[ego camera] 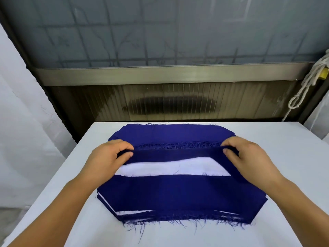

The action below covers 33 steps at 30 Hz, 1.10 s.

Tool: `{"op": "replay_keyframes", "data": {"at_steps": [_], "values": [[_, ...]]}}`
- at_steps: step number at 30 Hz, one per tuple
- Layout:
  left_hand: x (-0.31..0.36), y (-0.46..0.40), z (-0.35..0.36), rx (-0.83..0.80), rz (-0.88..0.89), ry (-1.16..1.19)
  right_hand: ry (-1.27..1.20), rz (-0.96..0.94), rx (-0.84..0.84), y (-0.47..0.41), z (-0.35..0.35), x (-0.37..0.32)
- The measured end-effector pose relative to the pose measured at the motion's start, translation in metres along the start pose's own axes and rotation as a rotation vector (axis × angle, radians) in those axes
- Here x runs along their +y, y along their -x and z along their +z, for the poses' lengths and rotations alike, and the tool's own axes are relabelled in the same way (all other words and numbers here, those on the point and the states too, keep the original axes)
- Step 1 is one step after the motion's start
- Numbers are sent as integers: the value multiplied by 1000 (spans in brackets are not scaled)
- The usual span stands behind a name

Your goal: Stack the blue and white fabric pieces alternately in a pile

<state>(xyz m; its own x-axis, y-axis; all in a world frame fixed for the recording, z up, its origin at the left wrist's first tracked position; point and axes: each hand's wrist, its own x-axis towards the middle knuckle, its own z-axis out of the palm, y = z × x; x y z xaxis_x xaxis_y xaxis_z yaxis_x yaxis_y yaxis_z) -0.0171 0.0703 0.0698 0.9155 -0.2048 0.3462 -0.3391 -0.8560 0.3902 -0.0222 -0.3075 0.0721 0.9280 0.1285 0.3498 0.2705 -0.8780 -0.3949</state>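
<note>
Behind the table point(284, 157), a rope point(306, 82) hangs right.

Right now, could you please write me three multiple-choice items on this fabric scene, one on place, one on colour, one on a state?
1. Where is the far blue stack?
A. At the table's far edge
B. On the floor
C. On a chair

2. What colour shows under the lifted blue piece?
A. Red
B. White
C. Green

3. What is the left hand doing?
A. Resting flat
B. Hanging idle
C. Pinching the blue piece

Key: 1 A, it lies by the table edge; 2 B, a white piece is uncovered; 3 C, like the right hand, it pinches the piece's edge.
</note>
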Motion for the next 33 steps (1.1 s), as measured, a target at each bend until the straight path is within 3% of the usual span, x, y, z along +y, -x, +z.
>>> {"op": "replay_keyframes", "data": {"at_steps": [4, 6, 9, 13, 18, 33], "values": [[-4, 20, 3, 185, 228, -168, 126, -270, 319, 28, 7, 9], [-11, 39, 15, 158, 336, -189, 140, -344, 324, 50, 19, 18], [-21, 73, 46, 53, 377, -154, 149, -415, 198, 82, 45, 30], [-28, 96, 70, 16, 328, -117, 112, -357, 88, 99, 57, 37], [-30, 100, 72, 45, 312, -82, 77, -96, 54, 100, 56, 39], [-25, 104, 73, 81, 392, -118, 203, -171, 182, 97, 58, 56]]}}
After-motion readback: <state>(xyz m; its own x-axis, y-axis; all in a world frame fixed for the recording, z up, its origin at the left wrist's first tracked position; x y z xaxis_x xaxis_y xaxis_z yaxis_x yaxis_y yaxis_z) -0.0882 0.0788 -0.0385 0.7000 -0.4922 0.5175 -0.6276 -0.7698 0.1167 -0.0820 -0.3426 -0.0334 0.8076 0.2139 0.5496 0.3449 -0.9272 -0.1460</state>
